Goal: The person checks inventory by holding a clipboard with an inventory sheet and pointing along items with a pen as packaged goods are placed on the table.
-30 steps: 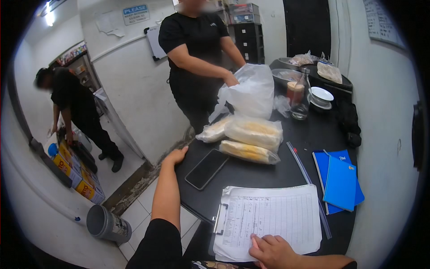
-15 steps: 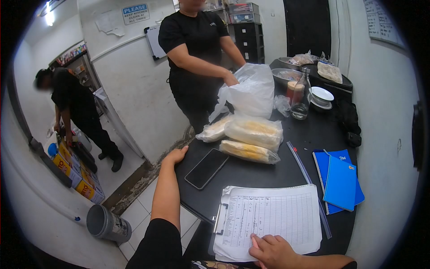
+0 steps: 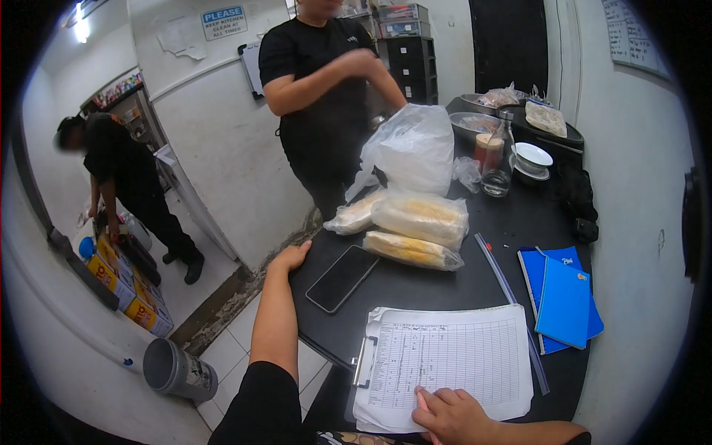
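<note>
My right hand (image 3: 456,417) is closed around a pink pen (image 3: 422,401), its tip end at the lower part of a printed table on a stack of paper sheets (image 3: 482,356). The sheets lie on a clipboard whose metal clip (image 3: 362,363) shows at the left. My left hand (image 3: 294,256) rests at the table's left edge, fingers stretched out, holding nothing. Nearest to it on the black table lies a dark-screened phone (image 3: 343,279). Beyond the phone are clear plastic packs of yellowish-white food (image 3: 412,251), with a white plastic bag (image 3: 417,152) standing behind them.
Blue notebooks (image 3: 565,300) and a clear plastic strip (image 3: 512,304) lie on the right. A glass bottle (image 3: 498,163), bowls (image 3: 532,157) and a black tray stand farther back. One person (image 3: 326,81) stands across the table; another (image 3: 130,163) bends over boxes (image 3: 137,293). A grey bin (image 3: 178,368) is lower left.
The person across the table has drawn one hand out of the white bag and raised it, blurred, in front of the chest. My hands have not visibly moved.
</note>
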Demonstrator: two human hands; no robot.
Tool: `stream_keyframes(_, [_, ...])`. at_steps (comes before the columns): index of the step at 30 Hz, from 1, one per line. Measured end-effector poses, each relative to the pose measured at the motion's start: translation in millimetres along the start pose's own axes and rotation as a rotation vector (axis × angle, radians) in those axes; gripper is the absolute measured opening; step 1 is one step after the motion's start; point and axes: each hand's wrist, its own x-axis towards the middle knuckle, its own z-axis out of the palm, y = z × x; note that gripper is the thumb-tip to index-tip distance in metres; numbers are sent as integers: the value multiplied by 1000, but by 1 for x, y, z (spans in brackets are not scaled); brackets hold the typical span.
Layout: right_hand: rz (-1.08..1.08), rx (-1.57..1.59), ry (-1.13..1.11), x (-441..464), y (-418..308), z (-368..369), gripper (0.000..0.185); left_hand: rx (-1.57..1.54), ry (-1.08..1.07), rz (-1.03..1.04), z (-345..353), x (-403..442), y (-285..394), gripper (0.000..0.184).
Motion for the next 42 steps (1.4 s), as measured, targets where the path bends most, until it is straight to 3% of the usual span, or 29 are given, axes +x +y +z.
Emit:
stream_keyframes(18, [5, -6, -30, -1, 0, 1, 34, -27, 8, 20, -1, -4, 1, 72])
stream_keyframes(21, [2, -7, -27, 0, 0, 1, 33, 14, 45, 53, 2, -1, -2, 80])
stream_keyframes(24, [2, -8, -18, 0, 0, 0, 33, -9, -8, 22, -1, -2, 0, 74])
stream_keyframes(42, [-6, -15, -17, 0, 1, 1, 31, 29, 4, 6, -4, -10, 7, 73])
